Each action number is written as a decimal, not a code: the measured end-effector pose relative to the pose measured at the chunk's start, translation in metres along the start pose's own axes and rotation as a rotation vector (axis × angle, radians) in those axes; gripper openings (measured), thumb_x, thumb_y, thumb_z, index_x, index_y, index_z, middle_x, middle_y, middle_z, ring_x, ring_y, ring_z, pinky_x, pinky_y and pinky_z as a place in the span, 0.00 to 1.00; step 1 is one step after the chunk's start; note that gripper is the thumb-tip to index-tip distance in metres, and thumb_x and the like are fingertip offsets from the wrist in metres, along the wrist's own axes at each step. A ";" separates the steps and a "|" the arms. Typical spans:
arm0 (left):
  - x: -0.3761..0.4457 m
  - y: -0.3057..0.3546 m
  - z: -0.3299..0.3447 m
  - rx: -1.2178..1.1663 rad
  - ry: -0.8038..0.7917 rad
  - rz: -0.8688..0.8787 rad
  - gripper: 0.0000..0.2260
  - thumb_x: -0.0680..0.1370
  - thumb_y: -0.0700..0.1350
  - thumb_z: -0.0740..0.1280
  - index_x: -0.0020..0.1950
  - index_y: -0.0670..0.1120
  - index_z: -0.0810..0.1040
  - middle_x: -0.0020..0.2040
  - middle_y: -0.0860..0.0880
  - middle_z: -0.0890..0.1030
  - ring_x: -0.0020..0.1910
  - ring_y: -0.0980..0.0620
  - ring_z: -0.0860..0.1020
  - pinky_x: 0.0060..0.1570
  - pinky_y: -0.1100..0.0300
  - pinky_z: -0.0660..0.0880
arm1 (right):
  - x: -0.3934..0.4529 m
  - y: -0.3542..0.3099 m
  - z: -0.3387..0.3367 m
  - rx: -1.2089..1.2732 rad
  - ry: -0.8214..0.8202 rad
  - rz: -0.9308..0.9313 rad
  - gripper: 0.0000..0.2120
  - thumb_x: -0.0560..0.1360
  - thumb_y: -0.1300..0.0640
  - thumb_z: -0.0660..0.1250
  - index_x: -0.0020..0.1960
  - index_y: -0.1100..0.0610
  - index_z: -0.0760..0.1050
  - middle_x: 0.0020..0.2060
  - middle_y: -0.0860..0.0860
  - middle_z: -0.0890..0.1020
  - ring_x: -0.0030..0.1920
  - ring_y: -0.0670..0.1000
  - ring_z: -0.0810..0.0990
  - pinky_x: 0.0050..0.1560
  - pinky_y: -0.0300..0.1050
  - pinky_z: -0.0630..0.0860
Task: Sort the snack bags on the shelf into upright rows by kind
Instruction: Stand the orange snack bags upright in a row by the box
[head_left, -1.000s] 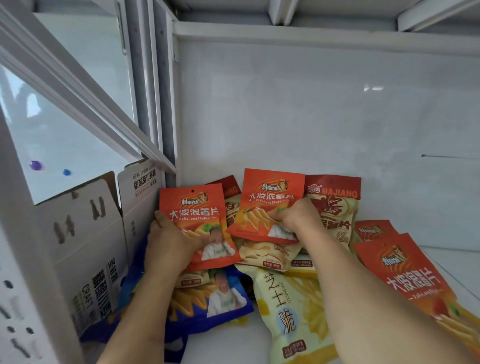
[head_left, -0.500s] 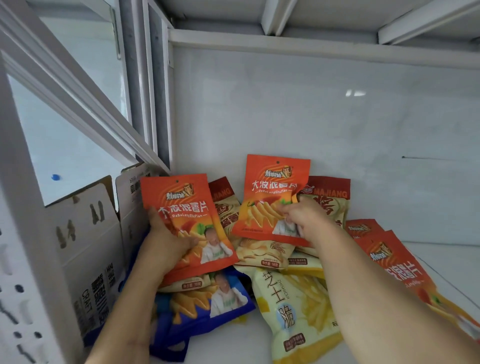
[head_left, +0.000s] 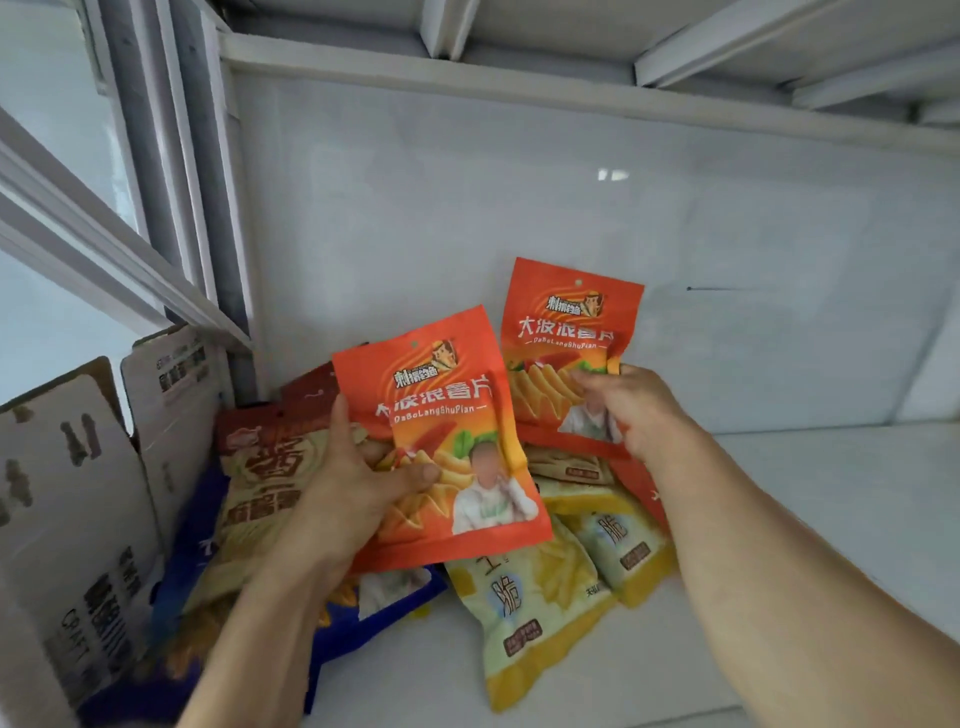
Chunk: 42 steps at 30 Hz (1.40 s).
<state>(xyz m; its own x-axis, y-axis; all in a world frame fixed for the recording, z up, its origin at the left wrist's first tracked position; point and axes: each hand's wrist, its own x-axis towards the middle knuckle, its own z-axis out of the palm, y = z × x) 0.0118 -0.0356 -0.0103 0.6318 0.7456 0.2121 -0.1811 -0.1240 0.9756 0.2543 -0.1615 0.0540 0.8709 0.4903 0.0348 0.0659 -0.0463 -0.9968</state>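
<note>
My left hand (head_left: 343, 483) grips an orange chip bag (head_left: 441, 415) by its lower left edge and holds it tilted above the pile. My right hand (head_left: 631, 410) pinches a second orange chip bag (head_left: 566, 332) of the same kind, upright near the white back wall. Under them lie two yellow bags (head_left: 524, 613), a blue bag (head_left: 363, 618) and beige bags with dark red tops (head_left: 260, 467), all flat or leaning in a heap on the white shelf (head_left: 831, 509).
An open cardboard box (head_left: 83, 499) stands at the left end of the shelf, against the pile. The shelf's metal frame (head_left: 171, 218) rises behind it, and the shelf above (head_left: 571, 47) sits close overhead. White shelf surface stretches off to the right.
Both hands have lifted their orange bags off the pile and shifted them right. The left bag now sits next to the right one, uncovering the beige bags at the left.
</note>
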 end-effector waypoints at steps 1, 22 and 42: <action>-0.002 0.001 0.009 -0.007 -0.013 -0.002 0.46 0.69 0.35 0.78 0.75 0.61 0.55 0.51 0.51 0.87 0.49 0.55 0.86 0.44 0.58 0.82 | -0.001 0.002 -0.010 -0.001 0.023 -0.005 0.07 0.74 0.58 0.75 0.41 0.56 0.78 0.20 0.47 0.76 0.15 0.41 0.69 0.17 0.32 0.63; -0.037 -0.020 0.318 -0.107 -0.227 0.031 0.32 0.69 0.28 0.76 0.67 0.47 0.69 0.51 0.44 0.87 0.48 0.46 0.86 0.38 0.57 0.82 | 0.016 0.059 -0.334 0.032 0.209 -0.020 0.04 0.73 0.60 0.75 0.41 0.56 0.81 0.22 0.45 0.79 0.23 0.44 0.76 0.35 0.39 0.75; 0.033 -0.078 0.645 -0.188 -0.382 -0.294 0.21 0.71 0.32 0.74 0.62 0.40 0.77 0.52 0.40 0.86 0.50 0.39 0.85 0.49 0.49 0.82 | 0.161 0.121 -0.606 -0.022 0.323 0.063 0.06 0.75 0.56 0.74 0.41 0.57 0.80 0.23 0.48 0.79 0.17 0.43 0.74 0.17 0.32 0.65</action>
<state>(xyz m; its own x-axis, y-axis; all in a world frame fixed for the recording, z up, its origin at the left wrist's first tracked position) 0.5334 -0.4237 -0.0424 0.9002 0.4345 -0.0300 -0.0646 0.2013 0.9774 0.6979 -0.6153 -0.0167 0.9829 0.1843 -0.0019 0.0147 -0.0885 -0.9960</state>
